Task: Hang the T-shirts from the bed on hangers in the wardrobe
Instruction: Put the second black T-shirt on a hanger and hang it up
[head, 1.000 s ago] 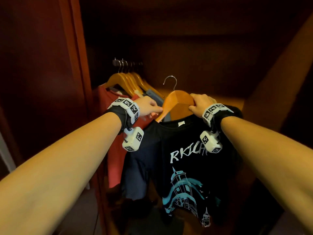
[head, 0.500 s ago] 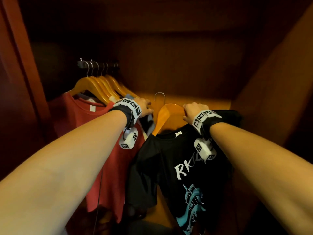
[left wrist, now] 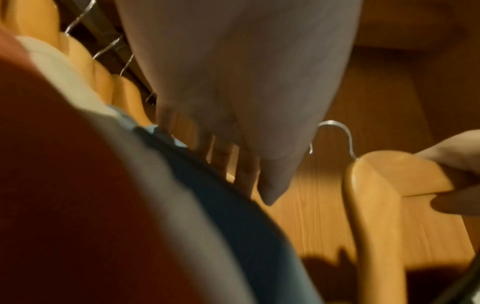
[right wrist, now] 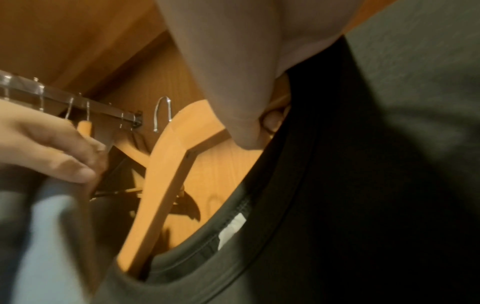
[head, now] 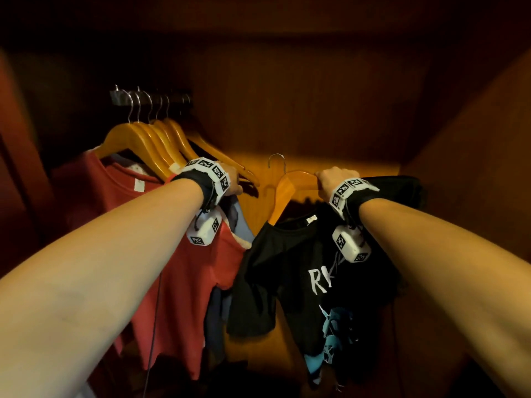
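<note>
**Two hands at the wardrobe rail, one holding a hanger with a black T-shirt**

Head view: at centre right, the right hand (head: 327,179) grips a wooden hanger (head: 290,185) carrying a black T-shirt (head: 301,268); its hook hangs free, off the rail (head: 149,97) at upper left. At centre, the left hand (head: 234,180) rests against the hung hangers (head: 149,139), beside a red T-shirt (head: 184,268).

Left wrist view: straight fingers (left wrist: 221,152) touch the row of hangers; the held hanger (left wrist: 369,185) sits at right.

Right wrist view: fingers curl round the hanger (right wrist: 166,174) at centre; the black shirt (right wrist: 363,185) fills the right.
</note>
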The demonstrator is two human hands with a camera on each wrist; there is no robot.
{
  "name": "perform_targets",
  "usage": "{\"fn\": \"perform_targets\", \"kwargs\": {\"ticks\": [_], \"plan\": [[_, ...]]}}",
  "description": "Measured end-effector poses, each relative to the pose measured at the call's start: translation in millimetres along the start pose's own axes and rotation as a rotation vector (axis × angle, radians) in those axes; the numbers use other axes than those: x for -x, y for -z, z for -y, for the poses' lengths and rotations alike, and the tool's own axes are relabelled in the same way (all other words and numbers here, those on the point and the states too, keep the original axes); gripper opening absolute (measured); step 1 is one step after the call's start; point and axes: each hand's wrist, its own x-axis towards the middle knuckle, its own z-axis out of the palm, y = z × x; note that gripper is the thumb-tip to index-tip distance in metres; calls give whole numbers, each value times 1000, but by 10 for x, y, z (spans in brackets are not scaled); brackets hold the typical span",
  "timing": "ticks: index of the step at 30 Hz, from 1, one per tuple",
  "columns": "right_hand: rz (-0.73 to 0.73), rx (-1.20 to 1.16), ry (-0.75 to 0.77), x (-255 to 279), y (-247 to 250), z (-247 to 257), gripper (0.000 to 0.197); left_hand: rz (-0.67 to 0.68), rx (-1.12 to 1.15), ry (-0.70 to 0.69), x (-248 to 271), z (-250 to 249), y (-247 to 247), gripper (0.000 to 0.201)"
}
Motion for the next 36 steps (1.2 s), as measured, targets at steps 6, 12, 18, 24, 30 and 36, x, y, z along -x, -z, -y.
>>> {"fn": "perform_targets", "kwargs": {"ticks": [6, 12, 18, 24, 30, 36], "plan": [[-49, 12, -45, -146, 6, 167, 14, 21, 84, 25, 31, 150, 119, 29], [-36, -151, -33, -283, 91, 296, 31, 38, 203, 50, -23, 266, 133, 31], [-30, -363, -17, -443, 155, 425, 47, 10, 211, 70, -51, 388, 179, 35], [-9, -553, 45, -600, 254, 663, 45, -31, 257, 43, -87, 462, 205, 30], [-68, -576, 92, -747, 328, 901, 44, -59, 226, 61, -108, 551, 244, 35], [-112, -613, 181, -866, 427, 1069, 34, -108, 200, 110, -108, 767, 348, 31]]}}
